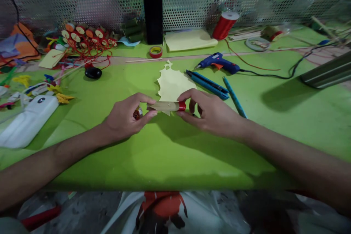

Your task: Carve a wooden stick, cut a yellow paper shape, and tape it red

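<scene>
A short tan tube [166, 106] with a red band at its right end is held level above the green table. My left hand [128, 115] pinches its left end between thumb and fingers. The red-banded end sits between the thumb and fingers of my right hand [210, 113]. Behind the tube lies a pale yellow paper cutout [175, 82] with a jagged edge. A small brownish item [138, 112] shows partly behind my left hand's fingers. Right of the cutout are a blue cutter [208, 84] and a blue pen [234, 97].
A blue glue gun [219, 63] with its cord, a red ribbon spool [225, 25], a tape roll [155, 52] and an upright black phone [153, 19] stand or lie farther back. Leftward are red-stringed tubes [82, 34], a black mouse [93, 72] and a white device [30, 120].
</scene>
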Demonstrator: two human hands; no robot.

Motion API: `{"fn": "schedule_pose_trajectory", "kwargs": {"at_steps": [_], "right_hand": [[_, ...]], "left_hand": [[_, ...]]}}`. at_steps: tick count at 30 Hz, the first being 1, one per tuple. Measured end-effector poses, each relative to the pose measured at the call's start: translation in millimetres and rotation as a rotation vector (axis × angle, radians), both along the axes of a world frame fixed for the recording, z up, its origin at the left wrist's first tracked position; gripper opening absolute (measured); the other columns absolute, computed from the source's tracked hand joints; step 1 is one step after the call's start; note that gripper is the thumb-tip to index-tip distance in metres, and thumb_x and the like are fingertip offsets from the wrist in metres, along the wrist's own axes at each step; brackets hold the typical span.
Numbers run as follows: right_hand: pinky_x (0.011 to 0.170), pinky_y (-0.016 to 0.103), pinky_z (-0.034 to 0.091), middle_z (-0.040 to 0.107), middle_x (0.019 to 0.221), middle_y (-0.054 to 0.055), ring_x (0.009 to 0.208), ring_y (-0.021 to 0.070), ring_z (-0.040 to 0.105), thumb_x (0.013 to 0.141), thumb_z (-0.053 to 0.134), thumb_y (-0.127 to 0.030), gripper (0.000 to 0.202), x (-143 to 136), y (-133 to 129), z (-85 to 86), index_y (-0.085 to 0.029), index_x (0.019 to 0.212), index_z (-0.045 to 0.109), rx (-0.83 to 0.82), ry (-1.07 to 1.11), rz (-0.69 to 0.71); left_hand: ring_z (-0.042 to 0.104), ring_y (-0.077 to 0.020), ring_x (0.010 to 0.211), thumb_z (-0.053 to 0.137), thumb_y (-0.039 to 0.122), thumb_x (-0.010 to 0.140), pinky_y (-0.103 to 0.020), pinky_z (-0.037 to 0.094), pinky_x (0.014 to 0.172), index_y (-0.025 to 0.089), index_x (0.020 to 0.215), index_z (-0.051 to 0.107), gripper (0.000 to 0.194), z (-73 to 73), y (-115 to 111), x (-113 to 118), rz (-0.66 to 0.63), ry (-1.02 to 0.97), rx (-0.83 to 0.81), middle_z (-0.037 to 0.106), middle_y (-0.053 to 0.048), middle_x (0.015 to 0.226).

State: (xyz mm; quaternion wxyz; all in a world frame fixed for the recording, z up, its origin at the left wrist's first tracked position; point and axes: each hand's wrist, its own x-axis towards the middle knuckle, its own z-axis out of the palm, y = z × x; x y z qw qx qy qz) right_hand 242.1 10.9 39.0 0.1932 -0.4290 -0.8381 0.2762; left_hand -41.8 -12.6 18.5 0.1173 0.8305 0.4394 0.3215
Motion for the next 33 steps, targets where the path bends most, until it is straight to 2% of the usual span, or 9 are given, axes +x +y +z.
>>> {"fn": "schedule_pose_trajectory", "kwargs": {"at_steps": [7,12,18,22,27,33], "right_hand": [[0.062,0.029,0.043,0.072,0.106,0.008,0.072,0.0158,0.062,0.096,0.064,-0.044,0.031,-2.0,-0.9,-4.9,-0.019,0.114,0.065,0.005,0.047,0.039],[0.064,0.031,0.046,0.071,0.114,0.009,0.075,0.0169,0.064,0.097,0.067,-0.046,0.037,-0.8,-0.3,-6.1,-0.02,0.122,0.063,0.001,0.007,0.077],[0.086,0.038,0.054,0.062,0.128,0.012,0.099,0.0225,0.065,0.098,0.063,-0.031,0.034,-1.2,3.1,-6.0,-0.024,0.131,0.06,0.119,0.008,0.196],[0.09,0.04,0.055,0.06,0.125,0.012,0.108,0.026,0.065,0.095,0.061,-0.023,0.041,-2.3,1.9,-3.8,-0.023,0.136,0.059,0.112,0.011,0.25],[0.087,0.038,0.054,0.06,0.117,0.011,0.1,0.0236,0.064,0.096,0.061,-0.021,0.033,-1.5,2.6,-3.4,-0.023,0.129,0.062,0.126,0.013,0.279],[0.082,0.035,0.053,0.061,0.111,0.008,0.093,0.0197,0.061,0.098,0.066,-0.028,0.012,0.7,4.9,-5.4,-0.023,0.109,0.062,0.139,0.114,0.238]], "left_hand": [[0.054,-0.0065,0.045,0.071,0.05,0.1,-0.021,0.045,0.049,0.021,0.122,0.068,0.037,0.8,0.9,-0.1,0.016,0.084,-0.041,0.079,0.0,0.091],[0.054,-0.0065,0.045,0.063,0.049,0.105,-0.022,0.047,0.053,0.019,0.116,0.071,0.032,1.2,2.2,1.1,-0.009,0.124,0.017,0.082,-0.001,0.096],[0.063,-0.0099,0.052,0.06,0.047,0.107,-0.025,0.052,0.058,0.021,0.114,0.073,0.029,0.8,1.1,1.6,-0.032,0.163,0.094,0.085,-0.004,0.106],[0.07,-0.0124,0.061,0.06,0.045,0.108,-0.027,0.056,0.066,0.024,0.115,0.075,0.027,1.1,0.2,2.1,-0.038,0.182,0.086,0.085,-0.004,0.111],[0.071,-0.0123,0.062,0.058,0.047,0.108,-0.028,0.059,0.07,0.024,0.113,0.076,0.029,1.8,-0.4,1.9,-0.039,0.181,0.071,0.085,-0.004,0.112],[0.071,-0.0125,0.061,0.06,0.051,0.107,-0.029,0.059,0.069,0.024,0.114,0.075,0.031,1.3,-1.5,1.1,-0.006,0.167,0.081,0.085,-0.004,0.112]]}}
